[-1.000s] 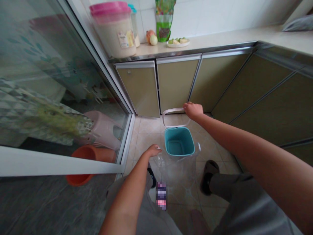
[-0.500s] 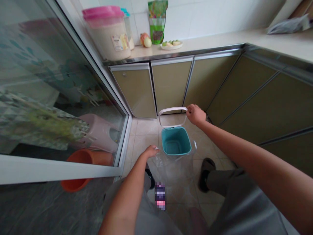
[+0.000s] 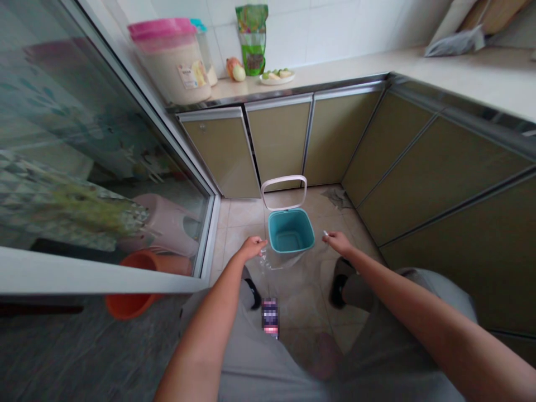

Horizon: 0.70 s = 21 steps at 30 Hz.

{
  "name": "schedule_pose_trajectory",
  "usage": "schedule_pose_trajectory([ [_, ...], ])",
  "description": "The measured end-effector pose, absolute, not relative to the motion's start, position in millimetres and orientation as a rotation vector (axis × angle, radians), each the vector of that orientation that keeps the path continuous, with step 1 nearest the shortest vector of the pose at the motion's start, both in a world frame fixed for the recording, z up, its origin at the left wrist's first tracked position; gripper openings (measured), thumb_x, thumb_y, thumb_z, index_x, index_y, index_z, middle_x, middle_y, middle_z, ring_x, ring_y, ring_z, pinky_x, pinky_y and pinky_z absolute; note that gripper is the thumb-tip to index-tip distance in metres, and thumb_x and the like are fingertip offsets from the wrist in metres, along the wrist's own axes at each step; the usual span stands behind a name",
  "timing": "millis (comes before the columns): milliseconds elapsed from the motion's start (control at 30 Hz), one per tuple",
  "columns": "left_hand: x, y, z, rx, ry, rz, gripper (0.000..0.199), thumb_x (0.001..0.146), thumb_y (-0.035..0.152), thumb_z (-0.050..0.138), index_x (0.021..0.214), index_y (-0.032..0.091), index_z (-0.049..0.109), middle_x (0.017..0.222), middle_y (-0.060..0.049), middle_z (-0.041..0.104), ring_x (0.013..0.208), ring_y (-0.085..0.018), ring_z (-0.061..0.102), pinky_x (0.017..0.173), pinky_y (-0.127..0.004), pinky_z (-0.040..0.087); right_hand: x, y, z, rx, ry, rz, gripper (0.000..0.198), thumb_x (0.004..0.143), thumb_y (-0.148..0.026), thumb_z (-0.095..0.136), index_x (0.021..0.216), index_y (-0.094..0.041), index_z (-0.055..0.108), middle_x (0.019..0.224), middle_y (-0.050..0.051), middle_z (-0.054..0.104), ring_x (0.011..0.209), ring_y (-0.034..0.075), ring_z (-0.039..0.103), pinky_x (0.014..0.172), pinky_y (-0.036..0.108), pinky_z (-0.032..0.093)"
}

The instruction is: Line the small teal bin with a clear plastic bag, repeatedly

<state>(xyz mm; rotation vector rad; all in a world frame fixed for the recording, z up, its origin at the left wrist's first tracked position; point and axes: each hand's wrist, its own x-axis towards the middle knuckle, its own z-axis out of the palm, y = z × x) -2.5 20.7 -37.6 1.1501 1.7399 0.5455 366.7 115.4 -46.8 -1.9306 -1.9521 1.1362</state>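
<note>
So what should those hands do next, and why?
Probably lift the clear bag over the teal bin. The left hand and right hand hold the bag apart near it, and the pale ring is tipped up, leaving the top open.

The left hand [image 3: 253, 247] and the right hand [image 3: 338, 243] are bare, and the 2 forearms [image 3: 209, 324] are bare also, as far as they can be seen. The trousers [image 3: 268, 368] are plain grey, rather loose, with soft folds; the cloth looks lighter at the right knee [image 3: 439, 287]. The footwear [image 3: 337, 291] is dark: greyish brown in front, black behind. On the left side, this black part carries 1 small pale mark, too small to read.
</note>
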Motion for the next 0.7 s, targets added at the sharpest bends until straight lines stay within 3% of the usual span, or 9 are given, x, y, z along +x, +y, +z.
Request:
schedule_pose_trajectory([
  [133, 3.4, 6.3, -8.7, 0.908, 1.581, 0.705, 0.043, 0.087, 0.057, 0.063, 0.068, 0.022, 0.045, 0.051, 0.005, 0.048, 0.044, -0.01, 0.045, 0.052, -0.026, 0.038, 373.6, 81.3, -32.7, -1.686, -1.433, 1.47, 0.028, 0.086, -0.039, 0.046, 0.067, -0.02, 0.055, 0.073, 0.01, 0.067, 0.075, 0.02, 0.065, 0.079, 0.031, 0.055],
  [233, 5.1, -5.8, 12.3, 0.645, 1.388, 0.813, 0.042, 0.092, 0.054, 0.057, 0.069, 0.023, 0.041, 0.053, 0.007, 0.041, 0.042, -0.008, 0.037, 0.049, -0.024, 0.037, 383.2, 54.6, -11.8, -1.512, -1.183, 1.771, 0.027, 0.086, -0.037, 0.041, 0.062, -0.024, 0.04, 0.056, 0.003, 0.05, 0.061, 0.018, 0.057, 0.08, 0.036, 0.057],
  [367, 6.3, -16.0, 31.4, 0.338, 1.246, 0.903, 0.041, 0.094, 0.045, 0.055, 0.067, 0.023, 0.034, 0.051, 0.009, 0.03, 0.04, -0.006, 0.028, 0.045, -0.02, 0.032, 396.3, 32.2, 11.2, -1.363, -0.939, 2.059, 0.024, 0.09, -0.035, 0.043, 0.068, -0.024, 0.043, 0.049, -0.006, 0.029, 0.048, 0.014, 0.039, 0.072, 0.033, 0.056],
  [567, 7.7, 9.5, 73.4, 0.142, 1.335, 1.153, 0.026, 0.096, 0.036, 0.048, 0.074, 0.021, 0.047, 0.047, 0.009, 0.025, 0.037, -0.007, 0.021, 0.041, -0.017, 0.022, 385.6, 69.4, 51.5, -1.459, -0.785, 2.095, 0.023, 0.094, -0.018, 0.037, 0.073, -0.022, 0.045, 0.05, -0.009, 0.02, 0.042, 0.011, 0.02, 0.044, 0.017, 0.034],
  [700, 7.0, 64.8, 193.8, 0.229, 1.396, 1.329, 0.033, 0.1, 0.042, 0.038, 0.076, 0.021, 0.046, 0.048, 0.009, 0.029, 0.036, -0.007, 0.025, 0.042, -0.016, 0.023, 358.3, 136.3, 175.0, -1.406, -0.899, 2.02, 0.026, 0.096, -0.012, 0.035, 0.075, -0.019, 0.048, 0.049, -0.01, 0.024, 0.042, 0.008, 0.015, 0.041, 0.017, 0.02],
])
